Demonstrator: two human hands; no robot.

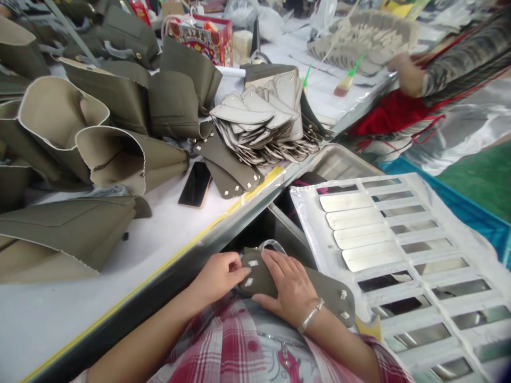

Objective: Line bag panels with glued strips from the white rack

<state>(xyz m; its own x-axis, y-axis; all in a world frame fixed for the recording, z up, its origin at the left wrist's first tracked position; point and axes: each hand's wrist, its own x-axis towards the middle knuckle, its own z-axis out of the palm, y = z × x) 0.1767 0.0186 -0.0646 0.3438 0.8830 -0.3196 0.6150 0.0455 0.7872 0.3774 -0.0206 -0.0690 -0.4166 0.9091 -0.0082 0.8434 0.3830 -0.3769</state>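
An olive-grey leather strap piece (327, 287) with small white squares near its ends lies across the lap. My left hand (221, 274) is at its left end, fingers curled and thumb against the edge beside two white squares; what the fingertips pinch is too small to make out. Over the piece's left half rests my right hand (285, 279), palm down, fingers stretched, a bracelet on the wrist. On the table ahead, similar olive pieces (229, 167) lie beside a heap of pale strap pieces (259, 117).
Olive bag bodies (115, 154) crowd the table's left side, near a black phone (195, 184). To the right is a slotted white sheet (407, 255) with pale strips (369, 234), beside a blue crate (471, 207). Another person's arm (459, 61) reaches in at upper right.
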